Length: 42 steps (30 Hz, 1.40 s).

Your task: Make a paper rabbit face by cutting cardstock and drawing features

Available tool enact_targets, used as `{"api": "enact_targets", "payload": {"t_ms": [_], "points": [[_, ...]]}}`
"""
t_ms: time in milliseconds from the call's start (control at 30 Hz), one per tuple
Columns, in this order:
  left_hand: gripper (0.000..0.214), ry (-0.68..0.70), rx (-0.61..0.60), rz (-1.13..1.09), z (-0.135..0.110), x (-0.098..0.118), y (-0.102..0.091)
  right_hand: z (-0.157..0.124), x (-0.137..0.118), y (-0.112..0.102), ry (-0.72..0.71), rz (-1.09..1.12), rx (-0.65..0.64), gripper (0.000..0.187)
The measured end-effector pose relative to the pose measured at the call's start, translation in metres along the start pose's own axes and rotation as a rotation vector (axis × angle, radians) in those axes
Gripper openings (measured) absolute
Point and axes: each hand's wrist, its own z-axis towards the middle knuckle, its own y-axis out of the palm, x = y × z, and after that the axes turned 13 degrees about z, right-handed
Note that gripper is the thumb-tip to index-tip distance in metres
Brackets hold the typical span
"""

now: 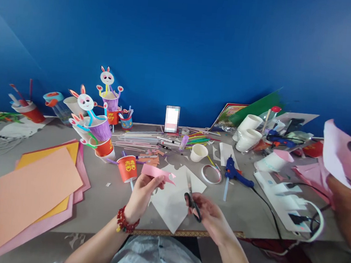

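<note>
Pink paper strip (156, 172) sits pinched in the fingers of the left hand (142, 191), raised just above the grey surface (100, 198) and near a red cup (127, 168). Beside it, over a white sheet (171, 207), the right hand (209, 212) has its fingers clamped through the handles of the scissors (192, 198), blades pointing up. Further right lies a blue glue gun (235, 175), and a co-worker's arm (343, 207) lifts a pink sheet (337, 157).
</note>
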Motion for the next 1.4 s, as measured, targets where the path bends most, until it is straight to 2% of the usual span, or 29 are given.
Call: {"api": "enact_targets", "payload": {"t_ms": [67,133,267,367,467,733,1033,1400], "points": [[0.02,0.019,0.026,-0.061,-0.001,0.007,0.0,-0.005,-0.001,0.01,0.022,0.059,-0.05,0.04],[0.019,0.047,0.045,-0.108,-0.002,0.013,-0.002,-0.005,0.001,0.014,0.053,0.02,-0.09,0.037],[0.019,0.054,0.048,-0.086,-0.004,0.021,-0.007,0.002,0.013,0.016,0.143,-0.029,-0.12,0.042],[0.021,0.034,0.048,-0.029,-0.008,0.021,-0.006,0.007,0.022,0.021,0.094,-0.012,-0.098,0.055],[0.023,0.042,0.042,0.003,-0.012,0.018,-0.002,0.006,0.024,0.028,0.086,-0.041,-0.162,0.063],[0.024,0.079,0.033,0.061,-0.016,0.012,0.004,0.004,0.018,0.037,0.087,-0.055,-0.203,0.063],[0.02,0.127,-0.173,0.132,-0.02,0.016,0.007,0.008,0.012,0.042,0.031,-0.056,-0.204,0.062],[0.024,0.077,-0.161,0.135,-0.02,0.013,0.008,0.01,0.007,0.048,0.032,-0.031,-0.187,0.061]]}}
